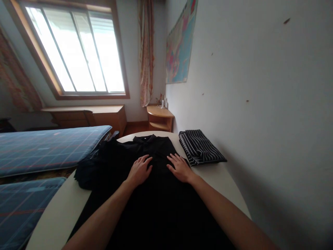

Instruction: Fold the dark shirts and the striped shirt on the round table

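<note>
A black collared garment (161, 201) lies spread over a round white table (221, 177), its collar toward the far edge. My left hand (139, 170) rests on its upper part, left of the middle, fingers spread. On the right side of the same part lies my right hand (180, 168), palm down with its fingers apart. Neither hand holds anything. Bunched dark cloth (88, 172) sits at the table's left edge, and where it meets the garment is too dark to tell. To the right of my right hand is a folded black cloth with white stripes (201, 147).
Blue plaid mattresses (52, 149) stand close on the left. A white wall (260, 121) runs along the right side. Beyond the table are a small corner shelf (160, 111), a wooden desk (109, 110), a curtain (147, 52) and a window (78, 52).
</note>
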The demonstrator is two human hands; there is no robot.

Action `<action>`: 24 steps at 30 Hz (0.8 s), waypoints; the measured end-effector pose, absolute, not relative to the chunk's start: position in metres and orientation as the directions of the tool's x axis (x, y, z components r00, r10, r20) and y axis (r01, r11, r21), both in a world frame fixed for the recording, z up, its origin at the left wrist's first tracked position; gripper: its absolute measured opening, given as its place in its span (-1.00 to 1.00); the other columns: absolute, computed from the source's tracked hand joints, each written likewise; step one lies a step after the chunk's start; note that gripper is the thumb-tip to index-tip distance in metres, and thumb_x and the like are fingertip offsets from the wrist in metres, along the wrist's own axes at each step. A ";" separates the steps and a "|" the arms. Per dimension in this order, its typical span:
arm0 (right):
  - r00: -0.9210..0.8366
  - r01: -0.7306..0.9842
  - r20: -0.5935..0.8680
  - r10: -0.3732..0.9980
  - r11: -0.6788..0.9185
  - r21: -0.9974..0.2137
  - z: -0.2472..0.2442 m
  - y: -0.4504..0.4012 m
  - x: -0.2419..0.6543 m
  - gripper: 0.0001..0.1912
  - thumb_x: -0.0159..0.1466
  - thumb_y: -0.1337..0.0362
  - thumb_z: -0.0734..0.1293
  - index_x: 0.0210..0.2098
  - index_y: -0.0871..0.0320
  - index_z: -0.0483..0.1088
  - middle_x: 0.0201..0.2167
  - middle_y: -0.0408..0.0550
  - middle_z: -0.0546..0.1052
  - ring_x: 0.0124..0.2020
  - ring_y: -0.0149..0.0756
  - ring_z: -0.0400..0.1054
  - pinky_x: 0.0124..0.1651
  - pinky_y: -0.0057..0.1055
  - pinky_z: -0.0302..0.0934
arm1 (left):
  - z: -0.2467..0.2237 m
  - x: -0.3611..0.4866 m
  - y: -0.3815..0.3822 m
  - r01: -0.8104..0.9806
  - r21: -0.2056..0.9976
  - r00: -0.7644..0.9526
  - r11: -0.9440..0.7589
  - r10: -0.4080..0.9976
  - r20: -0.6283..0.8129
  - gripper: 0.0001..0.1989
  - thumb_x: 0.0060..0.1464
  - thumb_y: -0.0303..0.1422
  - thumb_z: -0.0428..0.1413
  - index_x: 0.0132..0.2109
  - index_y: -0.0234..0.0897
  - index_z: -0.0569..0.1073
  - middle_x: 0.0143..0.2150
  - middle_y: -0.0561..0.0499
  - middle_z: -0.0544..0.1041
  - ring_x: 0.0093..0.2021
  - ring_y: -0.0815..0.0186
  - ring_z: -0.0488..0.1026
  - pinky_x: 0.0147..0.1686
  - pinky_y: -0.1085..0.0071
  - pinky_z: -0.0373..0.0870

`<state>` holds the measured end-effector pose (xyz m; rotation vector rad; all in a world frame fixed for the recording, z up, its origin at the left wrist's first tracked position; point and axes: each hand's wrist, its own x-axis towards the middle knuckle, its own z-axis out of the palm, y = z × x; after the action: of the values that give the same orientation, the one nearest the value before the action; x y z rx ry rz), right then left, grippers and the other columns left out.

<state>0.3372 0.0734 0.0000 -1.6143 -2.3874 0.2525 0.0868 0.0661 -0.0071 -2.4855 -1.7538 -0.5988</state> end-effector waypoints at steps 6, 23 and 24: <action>-0.300 0.896 0.173 0.938 0.340 -0.286 0.000 0.068 0.337 -0.38 0.42 -0.02 0.07 0.37 0.12 0.13 0.40 0.00 0.14 0.43 -0.15 -0.12 0.42 -0.17 -0.29 | -0.004 0.099 0.061 0.923 0.163 0.311 -0.349 0.925 0.219 -0.55 0.31 -0.29 -0.07 0.29 -0.19 0.35 0.36 -0.19 0.26 0.35 0.02 0.18 0.26 0.09 0.16; -0.076 0.938 0.244 0.967 0.152 -0.312 0.001 0.057 0.347 -0.51 0.38 0.15 0.18 0.23 0.21 0.34 0.21 0.23 0.29 0.21 -0.08 0.25 0.27 -0.30 0.07 | -0.006 0.108 0.043 0.893 0.231 0.328 -0.385 0.911 0.250 -0.50 0.28 -0.15 -0.04 0.30 -0.17 0.33 0.37 -0.07 0.26 0.40 0.08 0.10 0.32 0.10 0.07; -0.079 0.933 0.255 0.964 0.161 -0.321 0.000 0.059 0.348 -0.51 0.37 0.17 0.19 0.22 0.24 0.35 0.21 0.24 0.28 0.21 -0.09 0.25 0.27 -0.32 0.07 | -0.006 0.108 0.044 0.894 0.233 0.326 -0.384 0.911 0.251 -0.51 0.28 -0.16 -0.04 0.29 -0.17 0.34 0.37 -0.07 0.27 0.40 0.09 0.10 0.32 0.10 0.07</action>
<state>0.3479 0.0585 0.0004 -1.8009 -2.0432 0.1029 0.1084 0.0435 -0.0056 -2.5995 -1.7716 -0.5498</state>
